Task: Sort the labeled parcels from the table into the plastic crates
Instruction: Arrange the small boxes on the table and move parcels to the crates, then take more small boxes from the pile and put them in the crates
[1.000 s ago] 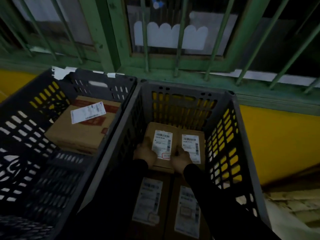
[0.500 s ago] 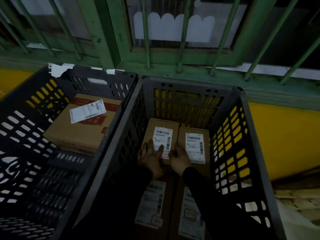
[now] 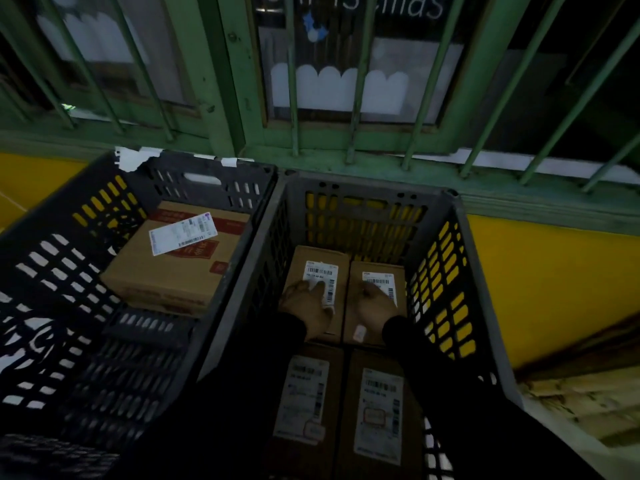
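Observation:
Two dark plastic crates stand side by side under a barred window. The right crate [image 3: 460, 258] holds several labeled cardboard parcels laid flat. My left hand [image 3: 306, 304] rests flat on the far left parcel [image 3: 311, 258], fingers over its white label. My right hand [image 3: 375, 304] presses on the far right parcel [image 3: 398, 299], fingers on its label. Two more labeled parcels, one on the left [image 3: 304, 396] and one on the right [image 3: 379, 410], lie nearer me, between my sleeves. The left crate [image 3: 52, 271] holds one larger labeled box [image 3: 173, 268].
A green window frame with bars [image 3: 346, 143] runs just behind the crates. The yellow wall [image 3: 540, 282] stands to the right. Pale rubble or boards [image 3: 571, 407] lie on the floor at the lower right.
My hands have spread apart: the right hand moved onto the far right parcel, the left stays on the far left one. The view tilted up slightly.

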Demonstrator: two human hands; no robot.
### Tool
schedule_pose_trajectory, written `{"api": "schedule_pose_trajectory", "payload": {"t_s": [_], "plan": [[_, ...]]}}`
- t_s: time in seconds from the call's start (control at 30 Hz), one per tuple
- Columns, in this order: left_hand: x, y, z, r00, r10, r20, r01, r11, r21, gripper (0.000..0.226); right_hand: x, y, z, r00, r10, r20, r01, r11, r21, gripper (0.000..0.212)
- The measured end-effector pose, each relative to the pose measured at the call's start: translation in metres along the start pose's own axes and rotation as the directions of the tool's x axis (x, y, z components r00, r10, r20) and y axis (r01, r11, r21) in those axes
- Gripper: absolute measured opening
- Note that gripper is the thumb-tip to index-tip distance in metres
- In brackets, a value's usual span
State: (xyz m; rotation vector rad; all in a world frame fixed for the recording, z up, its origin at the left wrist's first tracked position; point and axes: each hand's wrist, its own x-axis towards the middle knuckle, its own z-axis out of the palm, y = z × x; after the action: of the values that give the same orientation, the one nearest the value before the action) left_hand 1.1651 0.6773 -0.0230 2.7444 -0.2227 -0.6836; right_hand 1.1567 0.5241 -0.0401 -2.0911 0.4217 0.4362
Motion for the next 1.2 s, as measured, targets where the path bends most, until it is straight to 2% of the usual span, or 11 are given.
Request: {"api": "schedule_pose_trajectory", "payload": {"t_s": [0.1, 0.17, 0.27, 0.33, 0.4, 0.47, 0.6, 0.7, 0.9, 1.0, 1.2], "plan": [[-0.027, 0.022, -0.040, 0.974, 0.129, -0.188, -0.162, 0.972, -0.173, 0.053, -0.023, -0.019, -0.028, 0.988, -0.025, -0.154, 0.043, 0.993, 0.113, 0.043], [-0.048, 0.037, -0.068, 0.935, 0.168, -0.312, -0.269, 0.910, -0.316, 0.048, -0.043, -0.029, -0.048, 0.969, -0.044, -0.242, 0.094, 0.976, 0.197, 0.046], [-0.074, 0.061, -0.097, 0.907, 0.171, -0.386, -0.384, 0.713, -0.587, 0.047, -0.087, -0.046, -0.076, 0.910, -0.093, -0.403, 0.230, 0.923, 0.308, 0.041], [-0.094, 0.080, -0.106, 0.884, 0.208, -0.418, -0.458, 0.563, -0.688, 0.046, -0.127, -0.052, -0.094, 0.839, -0.098, -0.536, 0.344, 0.857, 0.382, 0.034], [-0.117, 0.101, -0.111, 0.865, 0.251, -0.434, -0.501, 0.436, -0.748, 0.043, -0.169, -0.051, -0.110, 0.777, -0.090, -0.623, 0.448, 0.774, 0.448, 0.026], [-0.142, 0.123, -0.110, 0.845, 0.295, -0.447, -0.533, 0.374, -0.759, 0.039, -0.211, -0.045, -0.125, 0.725, -0.084, -0.684, 0.522, 0.715, 0.465, 0.030], [-0.196, 0.168, -0.098, 0.784, 0.465, -0.412, -0.573, 0.285, -0.768, 0.038, -0.294, -0.016, -0.155, 0.634, -0.089, -0.768, 0.577, 0.716, 0.393, 0.035], [-0.245, 0.213, -0.080, 0.727, 0.564, -0.393, -0.577, 0.192, -0.794, 0.035, -0.363, 0.024, -0.180, 0.561, -0.090, -0.823, 0.607, 0.721, 0.335, 0.031], [-0.378, 0.336, 0.012, 0.618, 0.707, -0.343, -0.518, 0.039, -0.854, 0.031, -0.538, 0.147, -0.224, 0.298, 0.036, -0.954, 0.675, 0.699, 0.237, 0.024], [-0.457, 0.400, 0.075, 0.565, 0.764, -0.310, -0.478, -0.003, -0.879, 0.029, -0.635, 0.218, -0.239, 0.198, 0.104, -0.975, 0.668, 0.713, 0.212, 0.020], [-0.591, 0.510, 0.192, 0.397, 0.896, -0.199, -0.400, -0.026, -0.916, 0.022, -0.809, 0.338, -0.253, 0.013, 0.273, -0.962, 0.636, 0.740, 0.219, 0.027]]}}
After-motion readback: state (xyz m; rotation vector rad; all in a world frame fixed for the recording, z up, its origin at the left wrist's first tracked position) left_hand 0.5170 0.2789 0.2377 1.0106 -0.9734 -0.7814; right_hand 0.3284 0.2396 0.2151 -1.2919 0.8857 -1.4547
